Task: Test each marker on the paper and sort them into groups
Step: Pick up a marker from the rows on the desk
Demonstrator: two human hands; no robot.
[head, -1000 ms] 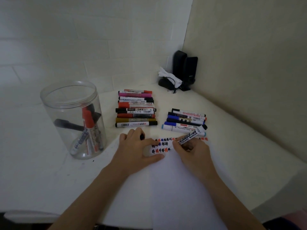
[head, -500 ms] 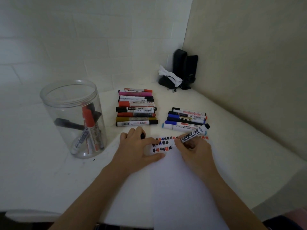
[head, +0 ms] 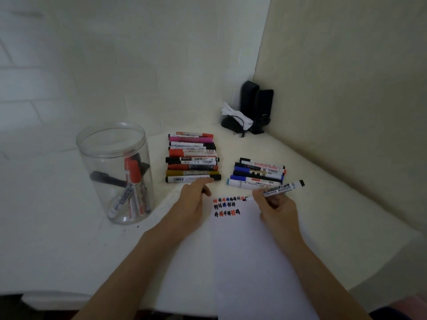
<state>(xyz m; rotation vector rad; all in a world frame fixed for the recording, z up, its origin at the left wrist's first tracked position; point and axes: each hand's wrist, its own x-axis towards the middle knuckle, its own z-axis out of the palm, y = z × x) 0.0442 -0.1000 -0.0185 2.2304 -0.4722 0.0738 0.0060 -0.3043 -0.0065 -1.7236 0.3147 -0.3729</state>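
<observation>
Right hand [head: 276, 210] fingers clamped on whiteboard marker [head: 278, 188], tip on paper [head: 249, 255] top edge by test marks [head: 227, 205]. Left hand [head: 193, 200] fingers curled round black cap [head: 204, 191], resting on paper's left edge. Two marker rows near table [head: 57, 245] back corner; jar [head: 116, 173] left.

Whiteboard marker [head: 278, 188]: white barrel, black print, black end, uncapped, tilted, tip on paper [head: 249, 262] at top row of marks.
Paper: white sheet, three short rows of red, blue, black scribbles [head: 227, 205] near far edge.
Larger marker group [head: 193, 157]: stacked parallel, left of smaller group [head: 258, 173].
Clear jar [head: 115, 172]: upright, holds several markers.
</observation>
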